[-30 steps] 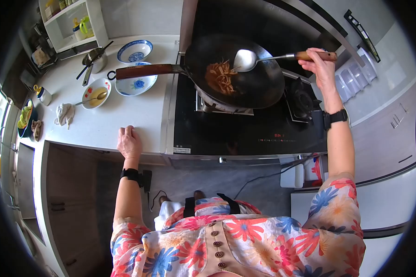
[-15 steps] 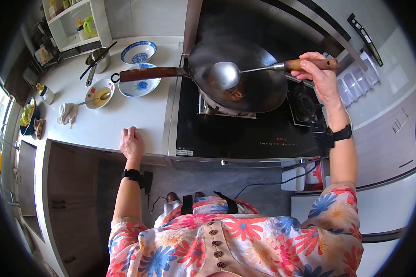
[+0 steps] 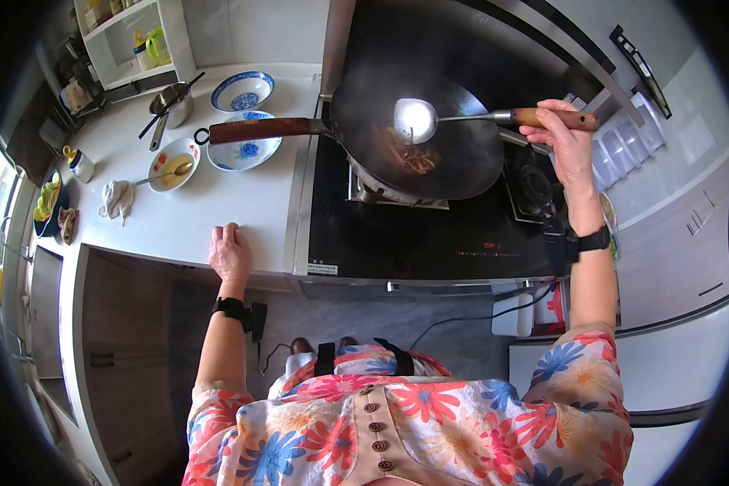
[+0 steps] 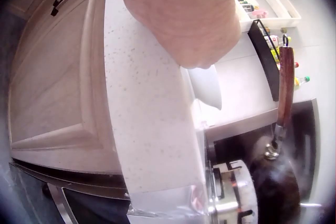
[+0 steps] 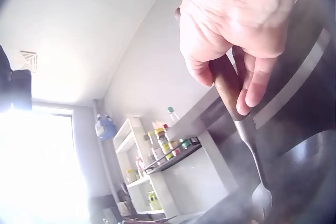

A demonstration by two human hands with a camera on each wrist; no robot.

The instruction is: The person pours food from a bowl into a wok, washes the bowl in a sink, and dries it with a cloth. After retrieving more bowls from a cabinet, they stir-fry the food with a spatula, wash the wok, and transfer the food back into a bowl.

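The right hand grips the wooden handle of a metal spatula, its fingers and thumb curled round it; the right wrist view shows the hand on the same handle. The spatula's head is inside a dark wok, beside brown shredded food. Faint steam hangs over the wok. The left hand rests on the counter's front edge with its fingers curled under, holding nothing visible; its fingertips are hidden. In the left wrist view the hand shows only in part.
The wok's long handle reaches left over a blue-patterned plate. A patterned bowl, a bowl of yellow liquid with a spoon, a small pot and a cloth stand on the counter.
The spatula head moved left over the food, then back slightly right and up, uncovering the food. The right hand moved with it; the left hand stayed on the counter.
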